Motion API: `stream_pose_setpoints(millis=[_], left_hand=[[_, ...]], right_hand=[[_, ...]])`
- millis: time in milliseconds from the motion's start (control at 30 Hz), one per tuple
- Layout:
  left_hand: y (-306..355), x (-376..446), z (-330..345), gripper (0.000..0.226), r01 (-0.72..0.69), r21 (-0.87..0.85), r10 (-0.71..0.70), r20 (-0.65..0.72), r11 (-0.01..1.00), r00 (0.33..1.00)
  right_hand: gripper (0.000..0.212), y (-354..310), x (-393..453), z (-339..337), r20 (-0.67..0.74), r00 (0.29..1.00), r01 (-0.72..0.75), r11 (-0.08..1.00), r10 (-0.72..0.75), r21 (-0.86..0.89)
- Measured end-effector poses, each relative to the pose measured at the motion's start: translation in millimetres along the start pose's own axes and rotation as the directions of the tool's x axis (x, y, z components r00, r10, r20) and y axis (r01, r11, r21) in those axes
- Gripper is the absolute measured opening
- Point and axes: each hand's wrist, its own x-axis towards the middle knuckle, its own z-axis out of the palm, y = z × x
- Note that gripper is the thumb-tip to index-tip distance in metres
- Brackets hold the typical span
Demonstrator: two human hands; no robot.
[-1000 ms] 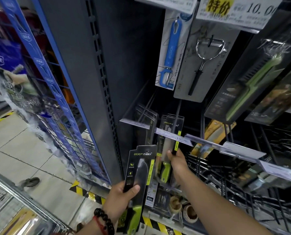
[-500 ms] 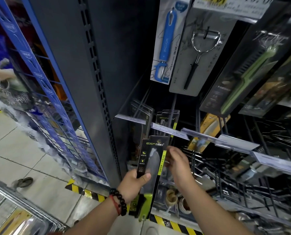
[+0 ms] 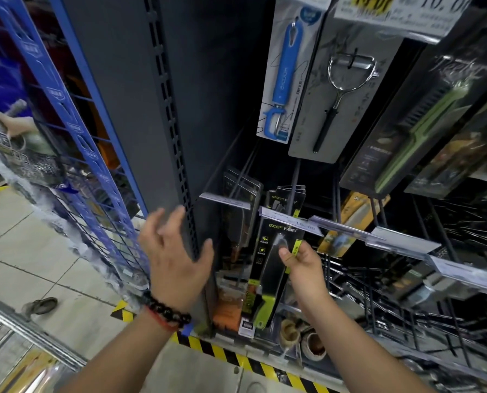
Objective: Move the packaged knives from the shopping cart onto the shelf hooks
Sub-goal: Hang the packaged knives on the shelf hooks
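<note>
One right hand [image 3: 303, 269] pinches packaged knife [image 3: 274, 268].

The packaged knife [image 3: 274, 275] is hanging at the centre, with the right hand [image 3: 303, 269] pinching its edge at its 3 o'clock. The left hand [image 3: 175, 256] is hovering at its 9 o'clock, in front of the shelf upright [image 3: 163, 109]. Two peelers [image 3: 283, 78] are hanging at 12 o'clock, above the price strips [image 3: 347, 229]. The cart rail [image 3: 32, 333] is lying at 8 o'clock.

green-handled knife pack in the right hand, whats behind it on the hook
Behind the knife pack pinched by the right hand, matching packs hang on the hook. Their lower parts and count are covered.
</note>
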Motion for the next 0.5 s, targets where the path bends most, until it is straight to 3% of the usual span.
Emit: stream_pose_setpoints(millis=[67,167,267,500], left_hand=[[-13.3,18.2,-0.9,0.095,-0.015,0.114,0.019,-0.036,0.993,0.999],[-25.0,39.8,3.4,0.116,0.027,0.234,-0.037,0.039,0.972,0.999],[-30.5,53.5,9.6,0.122,0.02,0.227,-0.044,0.103,0.974,0.994],[-43.4,56.3,16.0,0.121,-0.042,0.205,0.029,0.063,0.978,0.998]], right_hand=[[0.006,-3.0,3.0,-0.8,-0.008,1.0,0.015,1.0,-0.015,0.001],[0.008,-7.6,5.8,0.0,0.006,0.999,0.035,0.999,-0.035,-0.012],[0.013,-9.7,5.8,0.5,0.012,0.999,0.042,0.999,-0.042,-0.014],[0.012,-12.2,9.4,-2.5,-0.017,0.999,0.037,0.998,-0.038,-0.048]])
